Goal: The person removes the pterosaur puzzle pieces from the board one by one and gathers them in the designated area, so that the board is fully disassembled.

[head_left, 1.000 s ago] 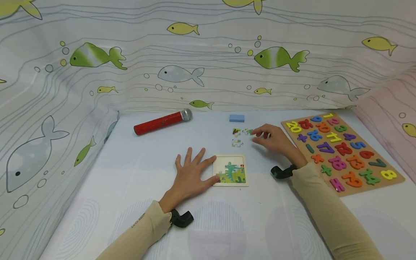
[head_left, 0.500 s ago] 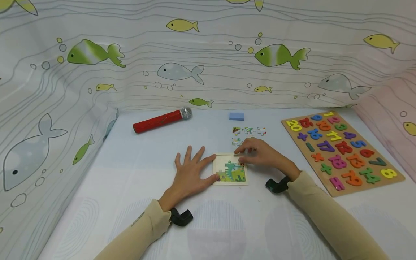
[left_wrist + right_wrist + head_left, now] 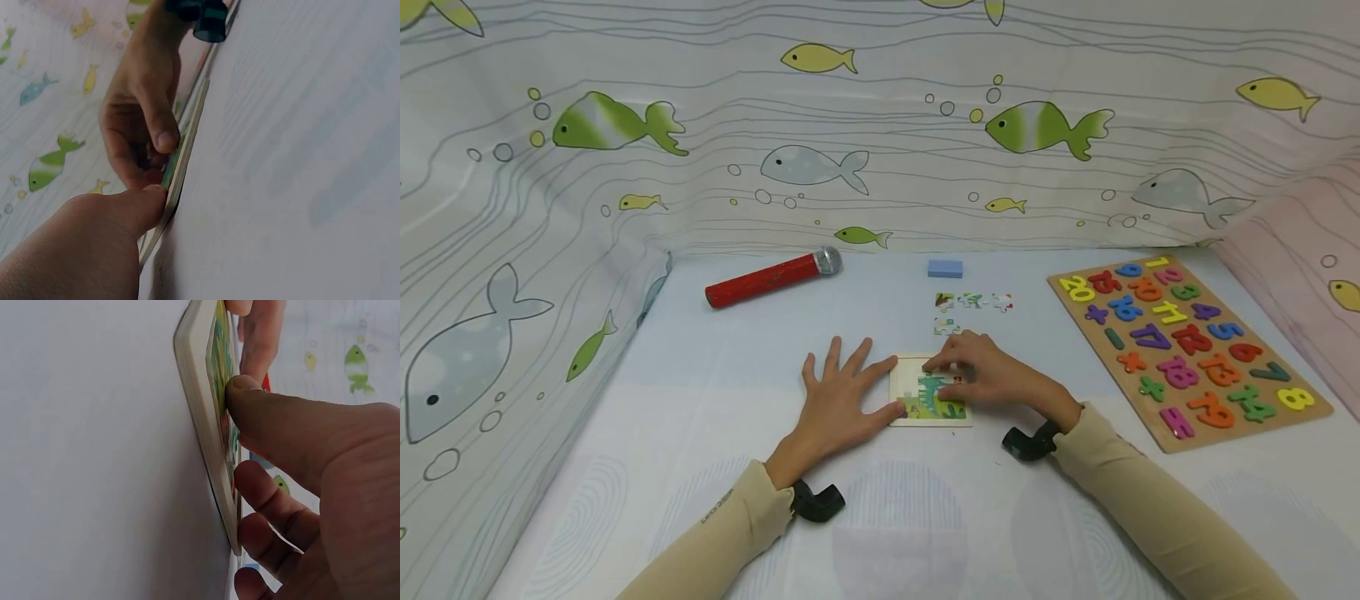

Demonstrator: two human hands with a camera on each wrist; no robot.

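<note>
Pressing down now: my right hand point(image 3: 992, 379) has come back from the loose pieces point(image 3: 973, 302) and its curled fingertips sit on the puzzle tray point(image 3: 901, 414), so a piece seems to be going in. My left hand point(image 3: 842, 400) stays flat, fingers spread, thumb bracing the tray's left edge. Whether a piece is under my fingers, I cannot tell; they cover it.

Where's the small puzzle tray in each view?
Head: puzzle tray lies low of centre, between the left hand and the right hand.
Left wrist: edge-on, a thin pale strip running diagonally through the middle.
Right wrist: edge-on, a pale slab at upper centre.
Shared landmark: the right hand's thumb pressing on the tray's picture face, seen in all three.
</note>
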